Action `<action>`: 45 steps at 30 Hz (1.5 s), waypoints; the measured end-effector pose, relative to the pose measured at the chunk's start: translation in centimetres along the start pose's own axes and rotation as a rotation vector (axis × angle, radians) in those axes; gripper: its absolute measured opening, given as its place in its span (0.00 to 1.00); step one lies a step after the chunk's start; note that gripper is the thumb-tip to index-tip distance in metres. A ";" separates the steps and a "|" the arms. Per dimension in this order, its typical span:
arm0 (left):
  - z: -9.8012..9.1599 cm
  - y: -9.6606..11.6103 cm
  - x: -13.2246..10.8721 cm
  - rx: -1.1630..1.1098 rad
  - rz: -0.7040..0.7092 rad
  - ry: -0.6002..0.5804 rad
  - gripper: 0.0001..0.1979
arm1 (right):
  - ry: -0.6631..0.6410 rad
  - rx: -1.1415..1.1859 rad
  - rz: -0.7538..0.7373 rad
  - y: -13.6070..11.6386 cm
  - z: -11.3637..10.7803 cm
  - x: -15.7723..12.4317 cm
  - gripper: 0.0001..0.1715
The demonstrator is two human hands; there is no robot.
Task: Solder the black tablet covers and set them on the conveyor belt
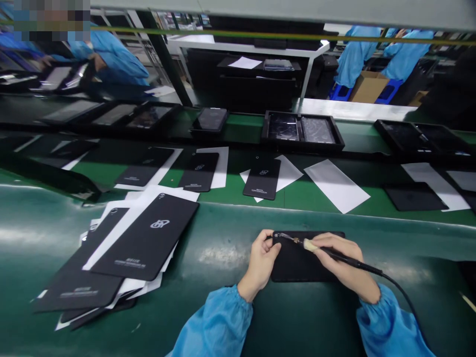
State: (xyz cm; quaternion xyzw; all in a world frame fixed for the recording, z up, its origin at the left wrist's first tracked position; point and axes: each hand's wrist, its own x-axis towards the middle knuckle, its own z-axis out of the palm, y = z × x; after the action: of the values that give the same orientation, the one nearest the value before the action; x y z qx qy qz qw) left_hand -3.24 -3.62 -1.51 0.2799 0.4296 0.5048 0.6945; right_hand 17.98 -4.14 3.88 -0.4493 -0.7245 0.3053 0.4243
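Observation:
A black flat panel point(297, 265) lies on the green bench in front of me. My left hand point(261, 260) is curled at the panel's left edge, fingers closed against it. My right hand point(344, 265) grips a corded soldering iron point(327, 251) like a pen. The iron's metal tip touches the panel's top left corner. Its black cable runs off to the right past my blue sleeve.
A fanned stack of black back covers point(147, 240) with white sheets lies to my left. More covers point(262, 178) and white sheets point(336, 185) ride on the green belt beyond. Black trays point(301, 131) sit further back. People in blue coats work at the far side.

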 end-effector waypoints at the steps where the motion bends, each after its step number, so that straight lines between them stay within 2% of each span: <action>1: 0.0 0.0 0.0 0.003 0.000 0.000 0.17 | -0.004 0.001 -0.002 -0.1 0.1 0.0 0.07; 11: -0.1 -0.1 0.1 0.018 0.003 0.005 0.17 | -0.029 -0.016 -0.018 -0.5 -0.2 0.4 0.08; 16: -0.1 -0.2 0.0 0.011 -0.003 0.009 0.17 | 0.161 -0.082 -0.002 0.0 -0.6 -1.2 0.05; 18: -0.1 -0.2 0.0 -0.001 -0.006 0.012 0.17 | 0.188 -0.104 0.017 0.3 -0.3 -1.8 0.05; 25: 0.1 0.0 0.1 -0.010 -0.010 0.010 0.17 | 0.152 -0.048 0.038 0.7 1.5 -2.2 0.05; 37: 0.0 0.0 0.1 -0.006 -0.007 0.013 0.18 | 0.087 -0.029 0.047 1.3 2.0 -1.9 0.07; 42: -0.3 -0.2 0.2 -0.002 -0.002 0.014 0.17 | 0.101 -0.035 0.031 1.3 2.2 -2.0 0.06; 45: -0.4 -0.3 0.2 -0.012 -0.001 0.012 0.17 | 0.173 -0.062 -0.007 1.2 2.4 -2.7 0.06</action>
State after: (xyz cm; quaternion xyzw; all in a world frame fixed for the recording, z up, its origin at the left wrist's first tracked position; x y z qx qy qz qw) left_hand -3.44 -3.55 -1.99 0.2726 0.4307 0.5088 0.6937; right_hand 16.96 -6.27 0.92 -0.4842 -0.6959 0.2413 0.4722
